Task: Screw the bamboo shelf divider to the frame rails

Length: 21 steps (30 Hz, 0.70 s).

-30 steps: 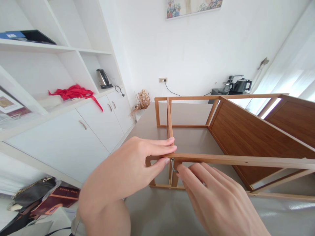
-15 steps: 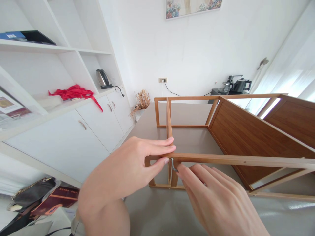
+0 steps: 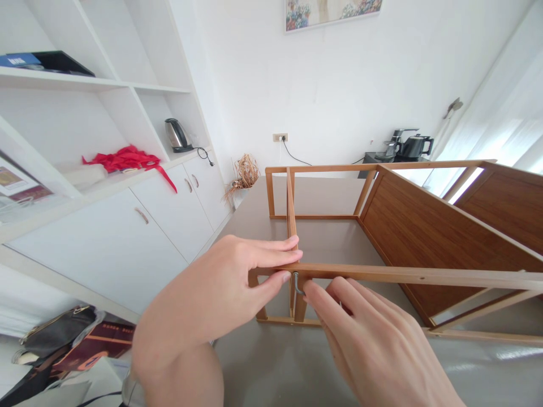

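Note:
A brown wooden shelf frame (image 3: 365, 273) lies on its side on the grey table (image 3: 271, 362). My left hand (image 3: 237, 277) grips its near rail where a crossbar (image 3: 291, 209) meets it, fingers on top and thumb at the front. In my right hand (image 3: 365, 328), thumb and fingers pinch a bent metal Allen key (image 3: 297, 284). The upper end of the key meets the front face of the rail, just right of my left thumb. The far end of the key is hidden by my right fingers.
White shelves and cupboards (image 3: 97, 243) stand on the left, holding a kettle (image 3: 176, 135) and red cloth (image 3: 127, 158). Bags (image 3: 59, 333) are at the lower left. Dried plants (image 3: 244, 175) and a second kettle (image 3: 416, 147) stand beyond the table.
My right hand has shifted slightly up and left, and the Allen key has turned a little with it. My left hand keeps its hold on the rail.

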Tool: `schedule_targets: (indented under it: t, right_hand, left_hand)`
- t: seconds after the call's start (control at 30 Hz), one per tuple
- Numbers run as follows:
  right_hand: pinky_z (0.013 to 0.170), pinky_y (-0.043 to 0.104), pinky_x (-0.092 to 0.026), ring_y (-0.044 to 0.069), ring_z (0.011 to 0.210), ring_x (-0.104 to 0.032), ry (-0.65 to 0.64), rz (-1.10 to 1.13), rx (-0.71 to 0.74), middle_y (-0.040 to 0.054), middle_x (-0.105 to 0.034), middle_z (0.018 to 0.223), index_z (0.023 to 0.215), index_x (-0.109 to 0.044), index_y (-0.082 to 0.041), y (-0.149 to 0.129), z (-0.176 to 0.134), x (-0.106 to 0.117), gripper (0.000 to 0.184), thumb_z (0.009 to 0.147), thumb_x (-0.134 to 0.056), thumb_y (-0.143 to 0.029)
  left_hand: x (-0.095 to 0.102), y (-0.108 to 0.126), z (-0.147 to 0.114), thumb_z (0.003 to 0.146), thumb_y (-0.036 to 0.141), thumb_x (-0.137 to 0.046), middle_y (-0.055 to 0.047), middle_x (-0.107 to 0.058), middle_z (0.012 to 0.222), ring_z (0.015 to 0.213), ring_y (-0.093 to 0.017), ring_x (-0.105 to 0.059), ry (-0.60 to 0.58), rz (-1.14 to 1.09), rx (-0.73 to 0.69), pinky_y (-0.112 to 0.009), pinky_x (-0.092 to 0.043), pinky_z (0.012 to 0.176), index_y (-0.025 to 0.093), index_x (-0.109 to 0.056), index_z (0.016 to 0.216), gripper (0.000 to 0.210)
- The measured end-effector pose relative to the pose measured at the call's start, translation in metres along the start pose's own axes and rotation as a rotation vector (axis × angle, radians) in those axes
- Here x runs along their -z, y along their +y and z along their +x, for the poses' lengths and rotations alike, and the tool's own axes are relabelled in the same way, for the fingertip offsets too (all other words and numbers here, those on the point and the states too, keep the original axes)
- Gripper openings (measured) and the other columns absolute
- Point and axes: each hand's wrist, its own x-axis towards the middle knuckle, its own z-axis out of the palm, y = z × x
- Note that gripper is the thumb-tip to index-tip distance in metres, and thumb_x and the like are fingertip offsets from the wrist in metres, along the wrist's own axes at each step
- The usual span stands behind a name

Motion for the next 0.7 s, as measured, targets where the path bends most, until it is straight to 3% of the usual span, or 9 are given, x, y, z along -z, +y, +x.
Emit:
schedule_targets:
  t: [0.27, 0.37, 0.47, 0.7]
  right_hand:
    - [0.056, 0.027, -0.027, 0.013, 0.057, -0.042, 0.056, 0.017, 0.005, -0.0026, -0.047, 0.068, 0.087, -0.054, -0.021, -0.002, 0.003, -0.002, 0.018, 0.092, -0.042, -0.008]
    - [0.053, 0.026, -0.027, 0.011, 0.053, -0.044, 0.005, 0.11, -0.005, -0.0045, -0.049, 0.063, 0.08, -0.049, -0.021, -0.002, 0.005, -0.008, 0.021, 0.096, -0.041, -0.01]
    - [0.049, 0.025, -0.024, 0.008, 0.046, -0.038, -0.045, 0.172, -0.018, -0.0068, -0.046, 0.056, 0.075, -0.044, -0.021, -0.003, 0.008, -0.015, 0.027, 0.1, -0.04, -0.016]
    - [0.046, 0.024, -0.023, 0.007, 0.042, -0.035, 0.028, 0.206, 0.003, -0.0082, -0.042, 0.053, 0.077, -0.043, -0.021, -0.009, 0.009, -0.018, 0.026, 0.101, -0.039, -0.014]
  left_hand:
    - [-0.001, 0.001, 0.001, 0.092, 0.029, -0.057, 0.011, -0.061, 0.135, 0.121, -0.023, -0.063, -0.001, 0.006, 0.01, -0.03, -0.058, 0.098, 0.039, -0.067, 0.127, 0.037]
    - [0.0, 0.001, 0.001, 0.092, 0.03, -0.057, 0.011, -0.061, 0.135, 0.122, -0.023, -0.063, -0.009, 0.006, 0.009, -0.03, -0.058, 0.099, 0.039, -0.068, 0.126, 0.037]
    - [0.0, 0.0, 0.001, 0.093, 0.031, -0.056, 0.012, -0.06, 0.136, 0.122, -0.022, -0.063, -0.014, 0.013, 0.009, -0.028, -0.06, 0.095, 0.04, -0.069, 0.125, 0.036]
    - [-0.001, -0.001, 0.001, 0.093, 0.032, -0.057, 0.012, -0.061, 0.136, 0.12, -0.022, -0.064, -0.005, 0.024, 0.011, -0.028, -0.059, 0.095, 0.041, -0.066, 0.128, 0.037]
